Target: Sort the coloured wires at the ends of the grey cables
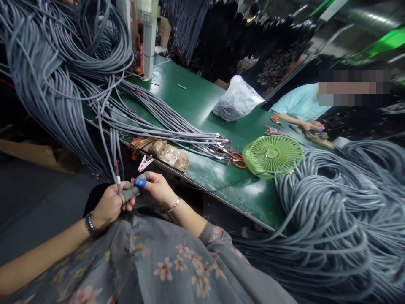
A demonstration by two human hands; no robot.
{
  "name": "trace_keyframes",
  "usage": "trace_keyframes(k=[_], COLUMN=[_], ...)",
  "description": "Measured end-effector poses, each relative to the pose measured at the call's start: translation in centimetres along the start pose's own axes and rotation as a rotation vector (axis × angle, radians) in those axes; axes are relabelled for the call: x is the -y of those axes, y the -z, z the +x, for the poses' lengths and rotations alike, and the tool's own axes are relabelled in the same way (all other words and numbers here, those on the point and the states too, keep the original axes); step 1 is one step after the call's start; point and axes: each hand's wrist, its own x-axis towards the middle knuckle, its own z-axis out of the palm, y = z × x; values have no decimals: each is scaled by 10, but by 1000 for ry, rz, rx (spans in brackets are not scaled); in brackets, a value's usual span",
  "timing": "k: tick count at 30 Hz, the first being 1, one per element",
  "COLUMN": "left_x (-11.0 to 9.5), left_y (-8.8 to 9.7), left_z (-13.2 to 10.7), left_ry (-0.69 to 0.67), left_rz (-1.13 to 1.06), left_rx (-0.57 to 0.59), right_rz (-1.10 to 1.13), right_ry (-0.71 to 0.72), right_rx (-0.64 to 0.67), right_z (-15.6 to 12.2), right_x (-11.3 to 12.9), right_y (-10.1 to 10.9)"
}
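Note:
My left hand point(112, 204) is closed around the end of a grey cable point(118, 181), which has a white band near its tip. Thin reddish wires point(133, 182) come out between my fingers. My right hand point(155, 188) pinches these wires from the other side, a blue wrap on its thumb. Grey finger covers sit on several fingers of both hands. Just beyond them, a pink clothespin point(145, 163) is at the table edge, beside a taped wooden block point(167, 155). Many grey cables point(177, 126) lie on the green table with their stripped ends pointing right.
A green fan point(272, 155) and orange-handled scissors point(238, 160) stand right of the cable ends. Behind is a white plastic bag point(237, 99). Heaps of grey cable point(329, 211) fill the right; more coils point(79, 46) hang at the left. Another person point(303, 103) works across the table.

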Motion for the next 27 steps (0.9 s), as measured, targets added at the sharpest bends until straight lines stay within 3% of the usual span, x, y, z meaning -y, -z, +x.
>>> trace_keyframes(k=[8, 11, 16, 22, 27], left_x=[-2, -6, -18, -24, -22], left_y=[-5, -6, -11, -23, -26], left_z=[-3, -5, -6, 1, 6], left_ry=[-62, -54, -47, -72, -63], left_rz=[-83, -123, -197, -239, -244], left_rx=[-132, -156, -189, -187, -200], right_rz=[-13, 85, 295, 351, 415], right_ry=[-9, -34, -131, -166, -141], right_rx=[-87, -93, -213, -145, -93], right_z=[-1, 2, 17, 32, 40], right_x=[-7, -10, -1, 17, 12], right_y=[-4, -2, 6, 2, -2])
